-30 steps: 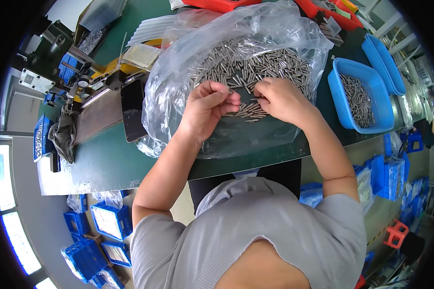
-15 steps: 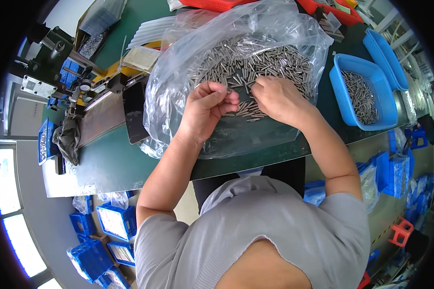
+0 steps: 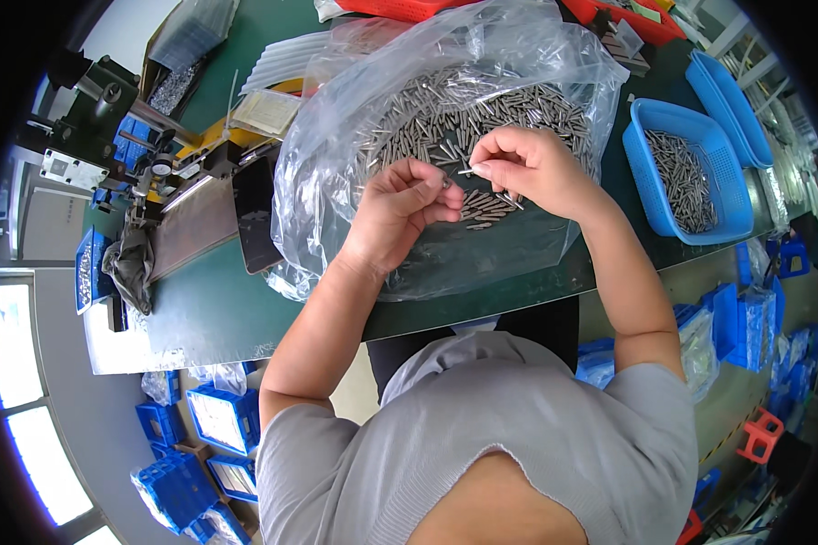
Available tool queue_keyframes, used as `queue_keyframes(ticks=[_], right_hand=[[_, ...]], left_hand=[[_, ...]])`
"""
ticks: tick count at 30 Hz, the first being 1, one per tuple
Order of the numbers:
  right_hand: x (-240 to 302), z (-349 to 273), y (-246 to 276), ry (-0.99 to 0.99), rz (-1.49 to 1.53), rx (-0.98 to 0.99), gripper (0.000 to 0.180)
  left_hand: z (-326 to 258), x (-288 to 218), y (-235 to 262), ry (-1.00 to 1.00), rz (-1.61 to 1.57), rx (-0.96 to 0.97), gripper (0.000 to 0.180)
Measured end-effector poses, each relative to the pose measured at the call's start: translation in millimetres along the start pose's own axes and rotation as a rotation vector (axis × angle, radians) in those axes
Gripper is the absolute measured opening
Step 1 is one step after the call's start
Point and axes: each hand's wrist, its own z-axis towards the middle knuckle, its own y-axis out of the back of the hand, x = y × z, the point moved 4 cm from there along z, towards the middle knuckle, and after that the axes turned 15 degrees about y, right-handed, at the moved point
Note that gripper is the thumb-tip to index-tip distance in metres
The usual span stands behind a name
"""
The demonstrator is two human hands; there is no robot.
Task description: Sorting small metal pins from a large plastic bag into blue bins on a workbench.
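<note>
right hand (image 3: 538, 173): fingers pinching 1 metal pin (image 3: 464, 172) over 1 clear bag (image 3: 314, 195) | left hand (image 3: 394, 216): fingers curled, cannot tell on what | loose pins (image 3: 413, 132): uncountable | 2 blue baskets (image 3: 643, 195)

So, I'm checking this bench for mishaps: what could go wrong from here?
The pin in the right hand could slip and be lost among the loose pins. The blue basket, with more pins inside, sits near the edge of the table; a knock might spill it.
</note>
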Motion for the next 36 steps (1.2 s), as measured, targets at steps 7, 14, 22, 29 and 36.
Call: queue_keyframes(ticks=[7,14,22,29,36], right_hand=[[-1,-3,-7,-0.167,0.347,0.005,0.007],[1,-3,-7,-0.165,0.344,0.03,0.009],[-1,-3,-7,-0.162,0.372,0.014,0.01],[-1,1,-17,-0.21,0.434,0.014,0.012],[-6,3,-26,-0.124,0.519,-0.07,0.016]], left_hand=[[0,3,-6,0.036,0.067,0.027,0.01],[1,5,-6,0.038,0.081,-0.002,0.012],[0,5,-6,0.037,0.079,0.032,0.011],[0,5,-11,0.012,0.091,0.063,0.009],[0,1,-8,-0.032,-0.005,0.014,0.008]])
